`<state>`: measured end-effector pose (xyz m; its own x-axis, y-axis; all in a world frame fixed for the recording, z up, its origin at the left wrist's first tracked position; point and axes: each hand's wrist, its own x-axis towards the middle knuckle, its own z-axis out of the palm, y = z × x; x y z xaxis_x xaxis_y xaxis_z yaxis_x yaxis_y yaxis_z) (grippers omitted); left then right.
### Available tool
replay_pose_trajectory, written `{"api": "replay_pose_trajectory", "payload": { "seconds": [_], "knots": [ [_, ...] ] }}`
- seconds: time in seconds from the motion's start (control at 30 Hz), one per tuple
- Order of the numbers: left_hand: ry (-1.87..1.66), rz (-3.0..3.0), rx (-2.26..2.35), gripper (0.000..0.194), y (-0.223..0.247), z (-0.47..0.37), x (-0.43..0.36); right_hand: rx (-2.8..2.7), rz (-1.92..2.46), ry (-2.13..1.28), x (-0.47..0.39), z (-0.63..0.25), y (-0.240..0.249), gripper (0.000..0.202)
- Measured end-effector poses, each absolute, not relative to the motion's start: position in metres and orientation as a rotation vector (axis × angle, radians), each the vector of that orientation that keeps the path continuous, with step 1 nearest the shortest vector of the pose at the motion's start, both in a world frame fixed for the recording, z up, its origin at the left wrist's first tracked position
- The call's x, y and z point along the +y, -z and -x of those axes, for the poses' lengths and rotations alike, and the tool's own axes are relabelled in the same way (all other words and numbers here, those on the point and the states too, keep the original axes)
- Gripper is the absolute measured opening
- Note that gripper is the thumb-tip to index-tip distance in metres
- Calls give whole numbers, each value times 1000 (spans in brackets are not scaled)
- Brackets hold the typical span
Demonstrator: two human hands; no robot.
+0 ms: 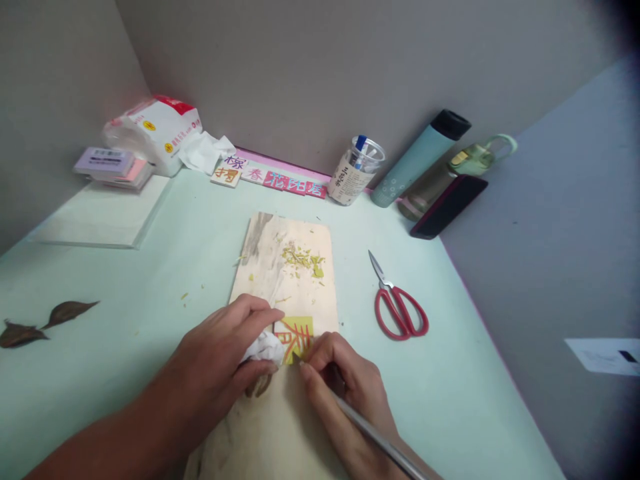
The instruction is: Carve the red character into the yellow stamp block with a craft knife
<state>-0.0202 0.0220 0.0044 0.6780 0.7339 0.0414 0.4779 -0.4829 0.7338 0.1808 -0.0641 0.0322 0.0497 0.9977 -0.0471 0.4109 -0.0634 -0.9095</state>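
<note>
A small yellow square block (306, 327) with a red-outlined character lies on the wooden board (260, 270). My left hand (220, 353) is closed around a crumpled white tissue (266, 348), pressed against the block's left side. In a pen-like grip, my right hand (353, 383) holds a carving knife (375, 437) with a long silver handle. The knife's tip touches or nearly touches the block's lower right part; I cannot tell which. Yellow shavings (303, 260) are scattered on the board beyond the block. A brown curved shape (263, 385) shows below my left fingers.
Red-handled scissors (400, 310) lie to the right. Along the back stand a tissue pack (163, 133), several carved character blocks (295, 185), a pen cup (354, 173), a teal flask (420, 157), a green bottle (435, 180) and a phone (450, 207). Dry leaves (70, 312) lie left.
</note>
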Motion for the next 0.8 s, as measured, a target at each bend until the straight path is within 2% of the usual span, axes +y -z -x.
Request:
{"api": "replay_pose_trajectory", "payload": {
  "seconds": [0.8],
  "knots": [
    [-517,-2176,931,45,0,22,22,-1409,1577,-937,-70,-180,-26,23]
  ]
}}
